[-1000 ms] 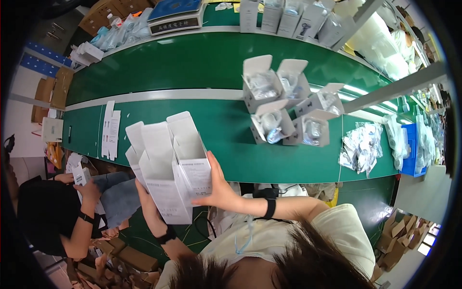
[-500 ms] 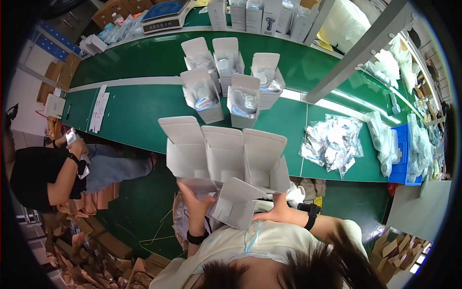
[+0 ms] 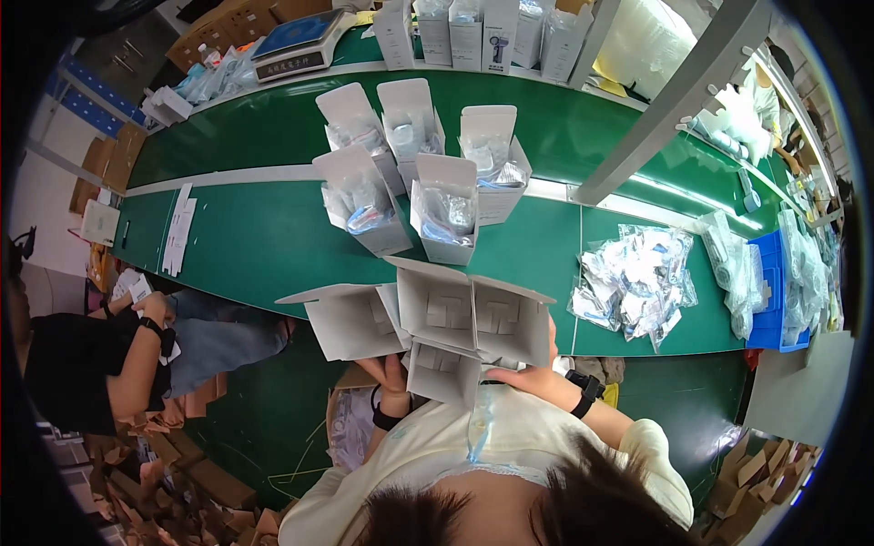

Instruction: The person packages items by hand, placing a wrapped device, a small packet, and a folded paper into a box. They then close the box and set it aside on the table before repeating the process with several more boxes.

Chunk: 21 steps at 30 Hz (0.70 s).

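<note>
I hold a cluster of open, empty white cardboard boxes against the front of my body, at the near edge of the table. My left hand point(image 3: 391, 375) grips from below and from the left, beside a box tilted to the left point(image 3: 355, 332); its fingers are partly hidden behind the cardboard. My right hand point(image 3: 533, 380) presses around the right side, its thumb by the near small-looking box point(image 3: 442, 375) and its fingers up along the right box point(image 3: 508, 318). Between them sits a middle box point(image 3: 435, 305). The insides, with folded bottom flaps, face me.
Several open white boxes point(image 3: 369, 196) with plastic-bagged items stand on the green table point(image 3: 246, 237). A pile of small clear bags point(image 3: 633, 282) lies to the right, by a blue bin point(image 3: 769, 291). A scale point(image 3: 296, 45) stands far left. A seated person point(image 3: 100, 355) is at left.
The left box has swung apart from the others and tipped leftward. The remaining boxes have turned so their bottoms show, and the near one has come upright against them. The view has shifted slightly.
</note>
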Each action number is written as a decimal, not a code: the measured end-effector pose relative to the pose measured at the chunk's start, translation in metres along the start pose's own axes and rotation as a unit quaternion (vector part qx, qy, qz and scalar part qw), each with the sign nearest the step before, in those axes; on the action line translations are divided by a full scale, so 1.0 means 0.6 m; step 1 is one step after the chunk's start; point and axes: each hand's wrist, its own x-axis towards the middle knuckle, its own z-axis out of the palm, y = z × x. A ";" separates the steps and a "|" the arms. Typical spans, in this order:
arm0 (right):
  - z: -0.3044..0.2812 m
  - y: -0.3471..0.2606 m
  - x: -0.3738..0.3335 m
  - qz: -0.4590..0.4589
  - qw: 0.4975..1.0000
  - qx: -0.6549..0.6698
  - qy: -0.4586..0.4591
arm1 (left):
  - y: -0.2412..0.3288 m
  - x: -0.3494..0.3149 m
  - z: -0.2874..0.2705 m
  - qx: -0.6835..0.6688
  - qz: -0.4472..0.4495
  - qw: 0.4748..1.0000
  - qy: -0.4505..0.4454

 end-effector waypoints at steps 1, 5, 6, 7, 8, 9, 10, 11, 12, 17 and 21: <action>-0.003 -0.003 0.018 -0.034 0.999 -0.024 0.029 | -0.006 0.004 -0.001 -0.040 0.006 0.999 -0.008; -0.003 -0.002 0.037 0.073 0.995 -0.017 0.071 | -0.036 0.019 0.000 -0.079 0.018 0.997 -0.015; -0.004 0.000 0.039 0.143 0.987 -0.001 0.076 | -0.041 0.022 0.001 -0.079 0.021 0.997 -0.014; -0.005 0.004 0.040 0.145 0.986 -0.001 0.077 | -0.045 0.025 0.000 -0.078 0.019 0.997 -0.016; -0.006 0.009 0.040 0.157 0.985 -0.004 0.069 | -0.048 0.028 -0.002 -0.070 0.021 0.997 -0.026; -0.010 0.011 0.036 0.173 0.983 -0.008 0.061 | -0.043 0.032 -0.001 -0.063 0.019 0.997 -0.037; -0.015 0.013 0.031 0.188 0.981 -0.012 0.052 | -0.041 0.034 -0.003 -0.055 0.017 0.997 -0.048; -0.023 0.019 0.028 0.191 0.980 -0.013 0.053 | -0.046 0.033 -0.010 -0.055 0.014 0.997 -0.050; -0.034 0.027 0.024 0.200 0.978 -0.034 0.037 | -0.056 0.029 -0.025 0.001 -0.014 0.998 -0.059; -0.050 0.046 0.012 0.232 0.971 -0.047 0.028 | -0.083 0.029 -0.079 0.177 -0.130 0.973 -0.071; -0.051 0.028 0.032 0.176 0.981 -0.069 0.053 | -0.038 0.026 -0.080 0.224 -0.036 0.971 -0.072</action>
